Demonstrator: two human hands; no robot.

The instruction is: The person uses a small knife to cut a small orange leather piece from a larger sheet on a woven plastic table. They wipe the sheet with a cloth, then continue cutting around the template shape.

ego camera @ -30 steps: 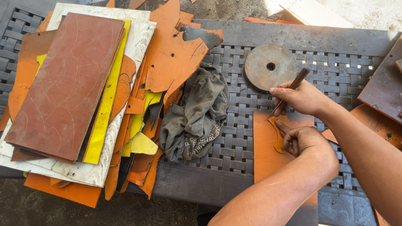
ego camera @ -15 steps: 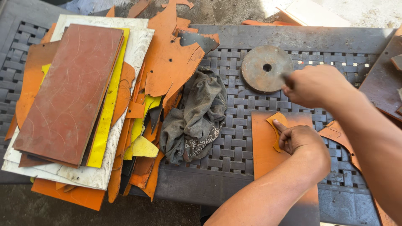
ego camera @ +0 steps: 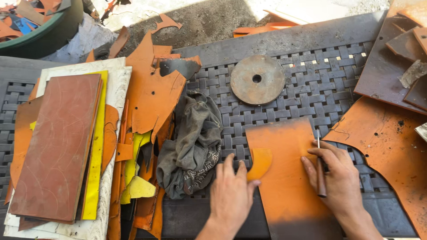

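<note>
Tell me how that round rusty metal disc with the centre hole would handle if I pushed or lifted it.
The metal disc looks thick and solid, so probably heavy for its size and fully stiff. It lies flat on the woven table, so a push would likely make it scrape over the weave, not roll. Its rusty face suggests decent grip; the centre hole offers a finger hold.

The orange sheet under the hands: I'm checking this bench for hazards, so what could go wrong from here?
1. The right hand presses the orange sheet with a thin pointed tool under its fingers; a slip could jab the left hand nearby.
2. The sheet overhangs the woven table toward the person, so it might tip or slide.
3. The small cut piece rests loosely at the sheet's edge and could shift.
</note>
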